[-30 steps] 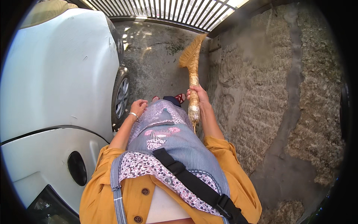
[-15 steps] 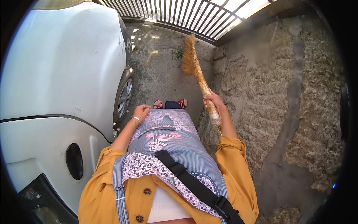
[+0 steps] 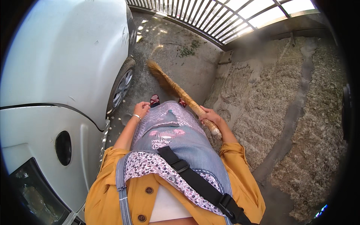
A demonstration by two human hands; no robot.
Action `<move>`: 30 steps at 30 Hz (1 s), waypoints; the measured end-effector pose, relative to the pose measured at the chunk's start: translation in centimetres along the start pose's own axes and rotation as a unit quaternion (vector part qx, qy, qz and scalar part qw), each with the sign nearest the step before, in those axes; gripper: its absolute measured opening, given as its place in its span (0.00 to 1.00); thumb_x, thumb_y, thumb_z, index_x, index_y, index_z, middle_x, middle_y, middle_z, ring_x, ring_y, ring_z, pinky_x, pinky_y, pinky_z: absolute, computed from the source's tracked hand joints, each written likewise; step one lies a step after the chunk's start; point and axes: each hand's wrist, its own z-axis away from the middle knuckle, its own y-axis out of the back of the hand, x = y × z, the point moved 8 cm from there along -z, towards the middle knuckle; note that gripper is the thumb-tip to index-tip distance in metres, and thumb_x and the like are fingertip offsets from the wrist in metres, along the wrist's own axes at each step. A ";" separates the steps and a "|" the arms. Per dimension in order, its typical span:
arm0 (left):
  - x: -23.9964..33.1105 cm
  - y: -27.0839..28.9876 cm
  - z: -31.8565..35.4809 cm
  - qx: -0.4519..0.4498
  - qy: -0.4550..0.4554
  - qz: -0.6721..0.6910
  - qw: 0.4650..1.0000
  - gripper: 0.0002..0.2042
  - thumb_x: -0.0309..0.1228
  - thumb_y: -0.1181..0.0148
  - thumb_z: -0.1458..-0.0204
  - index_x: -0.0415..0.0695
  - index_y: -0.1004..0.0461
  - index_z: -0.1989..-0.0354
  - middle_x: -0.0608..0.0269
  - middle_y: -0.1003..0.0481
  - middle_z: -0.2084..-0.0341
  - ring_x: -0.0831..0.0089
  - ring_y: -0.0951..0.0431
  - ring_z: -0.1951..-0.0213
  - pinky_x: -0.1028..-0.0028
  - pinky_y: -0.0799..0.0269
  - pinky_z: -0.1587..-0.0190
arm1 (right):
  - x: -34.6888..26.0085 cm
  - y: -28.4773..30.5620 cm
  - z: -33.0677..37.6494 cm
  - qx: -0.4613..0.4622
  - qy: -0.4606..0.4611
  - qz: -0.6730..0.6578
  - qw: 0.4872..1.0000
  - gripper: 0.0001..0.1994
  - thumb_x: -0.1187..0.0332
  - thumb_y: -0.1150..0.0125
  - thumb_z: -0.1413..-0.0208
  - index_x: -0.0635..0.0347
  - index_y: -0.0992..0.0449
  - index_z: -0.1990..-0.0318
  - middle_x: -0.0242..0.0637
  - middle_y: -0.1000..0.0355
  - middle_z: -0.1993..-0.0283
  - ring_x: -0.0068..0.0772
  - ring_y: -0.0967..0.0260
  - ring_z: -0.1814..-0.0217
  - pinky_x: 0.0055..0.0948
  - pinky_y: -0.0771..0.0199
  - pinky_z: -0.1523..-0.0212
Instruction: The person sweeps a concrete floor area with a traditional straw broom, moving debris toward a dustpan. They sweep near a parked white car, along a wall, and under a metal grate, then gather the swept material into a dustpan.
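Right hand (image 3: pixel 209 115) grips the straw broom (image 3: pixel 180 92), whose bristles have swung left toward the white car (image 3: pixel 56 56); left hand (image 3: pixel 141 109) hangs loosely curled, empty.

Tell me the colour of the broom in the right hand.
The broom is straw-tan with a lighter wrapped handle, gripped by the right hand; the head view shows it best.

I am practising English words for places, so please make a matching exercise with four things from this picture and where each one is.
Things:
1. broom
2. white car
3. metal gate
4. rough stone wall

Places:
A. along the top of the picture
B. on the person's right side
C. held in the right hand, bristles on the concrete ground
D. on the person's left side

Pairs: 1-C, 2-D, 3-A, 4-B
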 end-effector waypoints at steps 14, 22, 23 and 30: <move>-2.8 -4.2 1.6 0.052 0.020 0.061 0.997 0.11 0.26 0.52 0.50 0.37 0.30 0.59 0.59 0.26 0.71 0.78 0.27 0.75 0.80 0.29 0.74 | -15.0 9.5 -0.7 0.218 0.170 0.208 0.938 0.40 0.79 0.43 0.69 0.55 0.46 0.40 0.37 0.32 0.75 0.27 0.35 0.82 0.26 0.34 0.81; -1.8 -4.5 1.6 0.062 0.026 0.090 0.994 0.11 0.27 0.52 0.51 0.38 0.30 0.60 0.59 0.26 0.73 0.77 0.27 0.77 0.80 0.30 0.75 | -17.5 7.8 -2.4 0.113 0.103 0.188 0.970 0.39 0.80 0.43 0.66 0.55 0.47 0.40 0.35 0.34 0.79 0.26 0.37 0.85 0.26 0.37 0.84; -1.3 -4.4 1.5 0.062 0.022 0.088 0.994 0.11 0.27 0.52 0.51 0.38 0.30 0.60 0.59 0.26 0.73 0.77 0.27 0.77 0.80 0.30 0.75 | -17.5 10.3 -3.9 0.122 0.103 0.168 0.973 0.38 0.80 0.43 0.65 0.54 0.46 0.40 0.36 0.33 0.79 0.26 0.37 0.86 0.28 0.36 0.85; -2.6 -4.5 2.8 0.073 0.025 0.054 0.996 0.10 0.26 0.52 0.51 0.38 0.29 0.61 0.59 0.25 0.73 0.79 0.27 0.77 0.81 0.30 0.76 | -18.6 12.6 -3.0 0.320 0.173 0.407 0.838 0.39 0.75 0.40 0.71 0.52 0.42 0.42 0.44 0.30 0.64 0.37 0.31 0.65 0.29 0.31 0.65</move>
